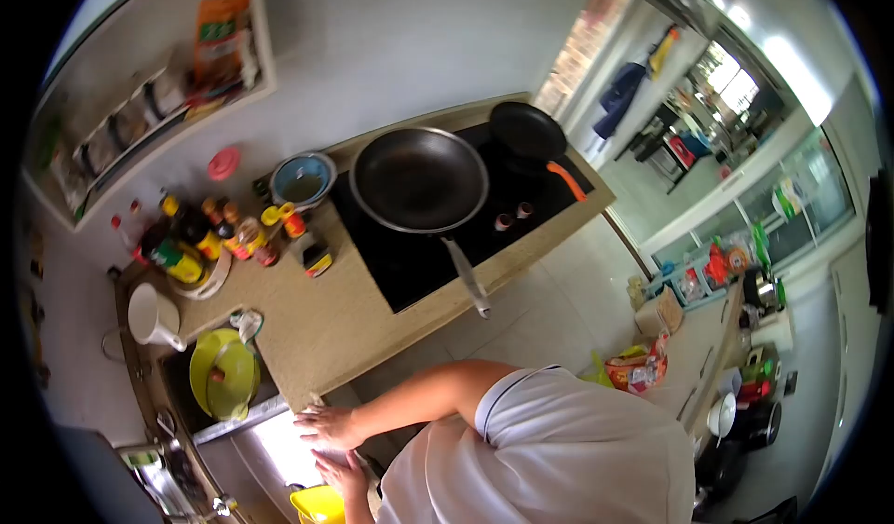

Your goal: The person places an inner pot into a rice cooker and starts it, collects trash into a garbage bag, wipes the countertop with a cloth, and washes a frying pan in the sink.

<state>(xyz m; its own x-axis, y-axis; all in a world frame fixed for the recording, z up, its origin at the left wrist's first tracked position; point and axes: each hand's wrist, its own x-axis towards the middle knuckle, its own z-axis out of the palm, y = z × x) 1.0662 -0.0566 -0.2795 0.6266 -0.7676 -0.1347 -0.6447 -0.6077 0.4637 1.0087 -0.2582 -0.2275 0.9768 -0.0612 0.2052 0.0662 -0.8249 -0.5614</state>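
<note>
My right hand (328, 426) reaches down beside the counter corner at the sink, fingers stretched out. Just below it is my left hand (345, 476), its fingers also extended. Both hands are in front of a brightly lit, shiny panel (284, 448) under the sink edge. I cannot make out any thing held between them, and the palms are hidden. A yellow container (318, 503) is close under my left hand. In the sink (270, 410) sits a green-yellow basin (223, 375) with a small roundish item in it.
A large wok (419, 179) and a small orange-handled frying pan (528, 131) stand on the black cooktop (400, 277). Several sauce bottles (191, 231), a blue-rimmed bowl (304, 179) and a white jug (154, 314) line the counter (317, 338). Another counter (689, 352) runs behind me.
</note>
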